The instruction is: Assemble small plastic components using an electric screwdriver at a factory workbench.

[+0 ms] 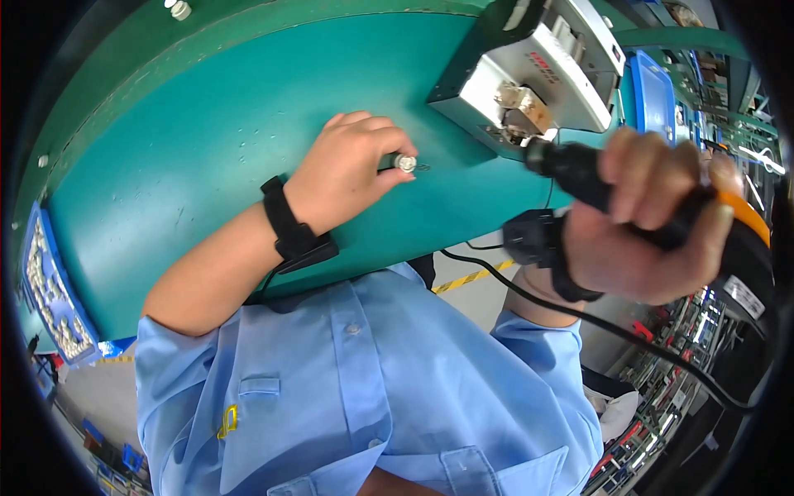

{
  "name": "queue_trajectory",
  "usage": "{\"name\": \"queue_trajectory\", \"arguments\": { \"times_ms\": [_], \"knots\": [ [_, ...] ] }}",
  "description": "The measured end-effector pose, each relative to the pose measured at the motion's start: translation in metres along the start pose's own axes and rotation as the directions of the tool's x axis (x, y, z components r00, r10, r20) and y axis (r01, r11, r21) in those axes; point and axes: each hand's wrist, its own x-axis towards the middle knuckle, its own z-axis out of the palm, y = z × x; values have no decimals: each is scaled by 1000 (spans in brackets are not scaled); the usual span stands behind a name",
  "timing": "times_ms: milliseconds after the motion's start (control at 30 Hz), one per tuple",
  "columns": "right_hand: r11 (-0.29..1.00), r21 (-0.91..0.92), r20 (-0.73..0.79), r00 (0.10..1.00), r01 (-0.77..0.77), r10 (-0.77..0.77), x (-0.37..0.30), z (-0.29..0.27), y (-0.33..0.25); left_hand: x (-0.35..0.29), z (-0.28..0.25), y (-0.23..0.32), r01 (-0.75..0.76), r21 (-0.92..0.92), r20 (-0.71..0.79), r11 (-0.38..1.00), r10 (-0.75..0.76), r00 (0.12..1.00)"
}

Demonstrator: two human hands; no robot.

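The left hand [346, 169] rests on the green table [207, 157], near its middle. Its fingers are curled together and pinch a small silver metal part [404, 162] between thumb and fingertips. Only the shiny round end of this part shows; the rest is hidden inside the fingers, so its full shape cannot be told. Just to the right of the part a tiny dark mark lies on the table, too small to make out. A black wrist strap [289, 227] goes around the left wrist, and a thin cord leaves it toward the body.

The right hand [653, 219] is raised at the right side, close to the camera and blurred. It is closed in a fist around a black power screwdriver [579, 178] with an orange band [744, 213] at its thick end. The tip of the tool points left, toward the small metal part, but stays apart from it. The fingers cover the middle of the tool. A black cable [612, 331] runs from the right wrist area down to the right and is cut off by the dark rim of the picture.

At the far side of the table stands a grey machine [538, 74] with metal pieces in its open front; its top is cut off. At the left edge, a blue tray [50, 289] holds many small pale parts, too small to identify. A light blue shirt [364, 388] fills the near part.
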Motion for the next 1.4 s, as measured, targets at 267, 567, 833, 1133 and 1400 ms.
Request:
{"name": "queue_trajectory", "arguments": {
  "times_ms": [267, 567, 833, 1133, 1400],
  "knots": [
    [973, -230, -137, 990, 1, -33, 4, -28, -6, -1, -1, 0, 34, 30, 27, 999, -35, 999],
    [995, -81, 269, 959, -64, 83, 18, -33, -2, -1, -2, 1, 42, 40, 38, 998, -44, 998],
    [913, 164, -71, 919, -374, 389, 55, -63, 20, -2, -1, -4, 45, 2, 18, 999, -45, 999],
    [955, 121, -163, 943, -272, 290, -2, 18, 24, -1, -1, 0, 28, -2, -7, 1000, -28, 1000],
    [944, -114, -117, 948, -309, 296, -14, 37, 33, -5, 1, -2, 27, -10, -24, 1000, -28, 999]
  ]
}}
